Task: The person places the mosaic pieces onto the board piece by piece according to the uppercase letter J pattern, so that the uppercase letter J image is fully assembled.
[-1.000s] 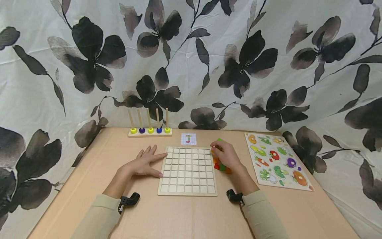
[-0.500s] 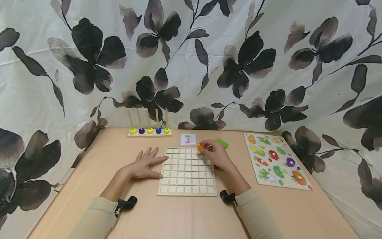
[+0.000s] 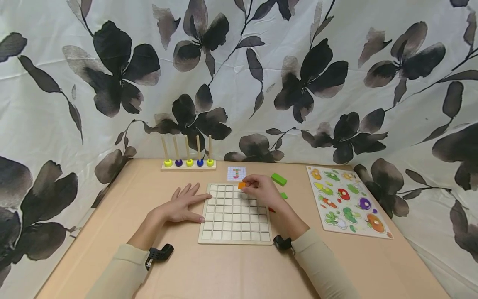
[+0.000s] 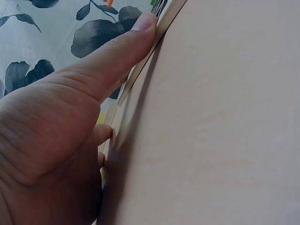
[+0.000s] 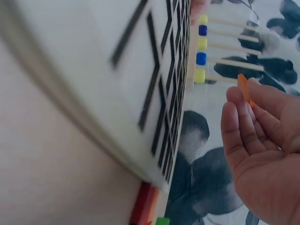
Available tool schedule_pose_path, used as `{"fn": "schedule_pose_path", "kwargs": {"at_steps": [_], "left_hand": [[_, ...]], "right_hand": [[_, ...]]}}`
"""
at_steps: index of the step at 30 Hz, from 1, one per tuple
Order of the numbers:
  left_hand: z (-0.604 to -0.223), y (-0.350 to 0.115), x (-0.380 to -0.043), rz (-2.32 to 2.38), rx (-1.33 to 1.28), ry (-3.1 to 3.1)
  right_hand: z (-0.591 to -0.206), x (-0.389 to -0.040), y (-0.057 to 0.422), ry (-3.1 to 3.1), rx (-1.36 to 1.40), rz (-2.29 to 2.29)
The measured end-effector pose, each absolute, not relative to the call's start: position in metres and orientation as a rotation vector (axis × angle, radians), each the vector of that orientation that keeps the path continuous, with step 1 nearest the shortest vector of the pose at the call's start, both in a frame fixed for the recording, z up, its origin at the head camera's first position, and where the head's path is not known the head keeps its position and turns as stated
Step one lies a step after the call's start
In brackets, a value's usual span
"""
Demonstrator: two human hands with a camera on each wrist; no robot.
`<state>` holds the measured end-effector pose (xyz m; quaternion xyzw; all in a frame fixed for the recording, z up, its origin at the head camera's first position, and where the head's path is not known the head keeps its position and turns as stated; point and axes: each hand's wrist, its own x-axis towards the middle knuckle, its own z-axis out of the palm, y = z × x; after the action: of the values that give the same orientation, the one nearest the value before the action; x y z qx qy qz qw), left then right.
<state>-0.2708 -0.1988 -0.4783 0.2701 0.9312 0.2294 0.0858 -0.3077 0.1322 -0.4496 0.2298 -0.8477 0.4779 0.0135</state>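
My right hand (image 3: 260,190) pinches a small orange block (image 3: 242,185) between thumb and fingertips, close over the top rows of a pale wooden grid board (image 3: 235,241). The right wrist view shows the orange block (image 5: 243,88) at the fingertips of the same hand (image 5: 265,136). My left hand (image 3: 183,205) lies spread at the board's left side, index fingertip and thumb on its edge. In the left wrist view, the thumb of this hand (image 4: 61,117) presses along the board's side (image 4: 150,56). Just behind the board lies a small card (image 3: 237,173) with a coloured pattern on a grid.
Green blocks (image 3: 279,179) lie right of the board; a red block (image 5: 143,204) sits near its edge, partly hidden behind the right hand in the head view. A peg stand (image 3: 188,166) with yellow and blue beads stands at the back. A vegetable picture board (image 3: 349,201) lies at right.
My right hand has lifted the orange block from the pile at the board's right and carried it left over the top rows. The left hand has stayed in place.
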Motion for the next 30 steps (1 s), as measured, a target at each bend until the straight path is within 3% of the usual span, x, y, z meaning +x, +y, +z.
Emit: {"fn": "schedule_pose_path", "kwargs": {"at_steps": [10,19,23,30], "left_hand": [[-0.478,-0.195,-0.273,0.693,0.806,2.766],[-0.477,-0.198,-0.271,0.690,0.807,2.774],[-0.477,-0.199,-0.271,0.700,0.806,2.769],[-0.479,-0.199,-0.272,0.678,0.806,2.781]], "right_hand": [[-0.443,-0.319,0.107,-2.502,0.547,2.091],[-0.455,-0.321,0.087,-2.445,0.315,2.305],[-0.460,-0.323,0.086,-2.528,0.321,2.209],[-0.470,-0.326,0.091,-2.725,0.570,1.851]]}}
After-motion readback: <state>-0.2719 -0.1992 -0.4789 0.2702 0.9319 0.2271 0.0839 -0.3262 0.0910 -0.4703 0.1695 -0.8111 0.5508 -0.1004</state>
